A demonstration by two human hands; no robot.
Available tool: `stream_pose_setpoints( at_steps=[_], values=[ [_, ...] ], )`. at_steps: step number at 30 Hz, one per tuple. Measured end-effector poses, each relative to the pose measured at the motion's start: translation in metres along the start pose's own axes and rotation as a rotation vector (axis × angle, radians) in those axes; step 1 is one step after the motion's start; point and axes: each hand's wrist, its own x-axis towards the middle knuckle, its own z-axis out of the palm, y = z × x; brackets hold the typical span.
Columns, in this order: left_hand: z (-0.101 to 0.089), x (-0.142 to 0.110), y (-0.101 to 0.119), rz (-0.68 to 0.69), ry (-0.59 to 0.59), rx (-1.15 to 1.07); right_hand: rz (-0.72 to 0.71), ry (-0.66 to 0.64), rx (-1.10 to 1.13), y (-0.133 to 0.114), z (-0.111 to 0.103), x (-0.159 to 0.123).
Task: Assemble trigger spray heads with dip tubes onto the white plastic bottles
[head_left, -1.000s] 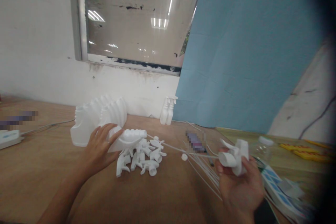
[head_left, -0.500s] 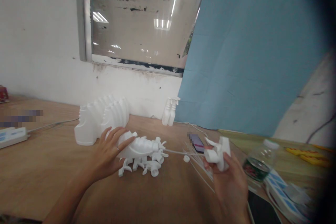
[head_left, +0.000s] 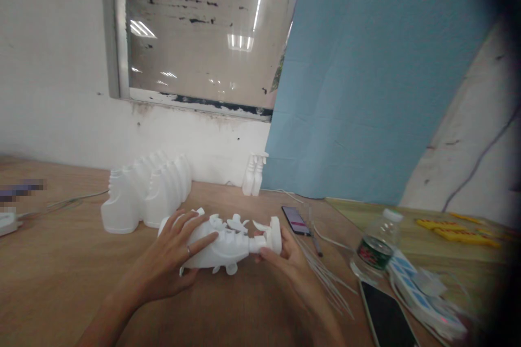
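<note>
My left hand (head_left: 175,249) is wrapped round a white plastic spray bottle (head_left: 228,249), which lies on its side with its neck to the right. In my right hand (head_left: 287,260) is a white trigger spray head (head_left: 273,236), its collar up against the bottle's neck. Whether the collar is threaded on, I cannot tell. Several loose trigger heads (head_left: 237,223) lie on the table behind and beneath the bottle, partly hidden by it.
Rows of white bottles (head_left: 122,209) stand at the back left. Two bottles with spray heads (head_left: 253,176) stand by the wall. To the right lie thin white tubes (head_left: 325,276), a phone (head_left: 296,220), a black-screened phone (head_left: 385,312), a drink bottle (head_left: 376,244) and a power strip (head_left: 421,295).
My right hand has moved left, bringing the spray head to the bottle's neck. The tube that showed between them is out of sight. The view has turned slightly right.
</note>
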Motion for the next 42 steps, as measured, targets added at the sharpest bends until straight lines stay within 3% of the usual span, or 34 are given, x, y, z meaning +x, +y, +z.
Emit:
stream_pose_setpoints(
  at_steps=[7,12,18,23,33,42],
  values=[
    [-0.008,-0.001,0.002,0.016,-0.008,0.022,-0.016,0.013,-0.091,0.011,-0.003,0.001],
    [-0.010,0.000,0.002,0.061,0.000,0.043,-0.082,-0.048,-0.208,0.016,-0.002,0.000],
    [-0.010,-0.003,-0.001,0.074,0.084,0.009,-0.127,-0.064,-0.285,0.015,-0.001,-0.007],
    [-0.010,-0.003,-0.001,0.085,0.103,-0.022,-0.154,0.006,-0.354,0.018,0.000,-0.006],
    [-0.011,-0.006,-0.003,0.072,0.055,-0.004,-0.109,0.002,-0.256,0.022,0.012,-0.002],
    [-0.011,-0.005,-0.003,0.047,0.045,-0.026,-0.119,0.036,-0.352,0.027,0.010,-0.001]
  ],
)
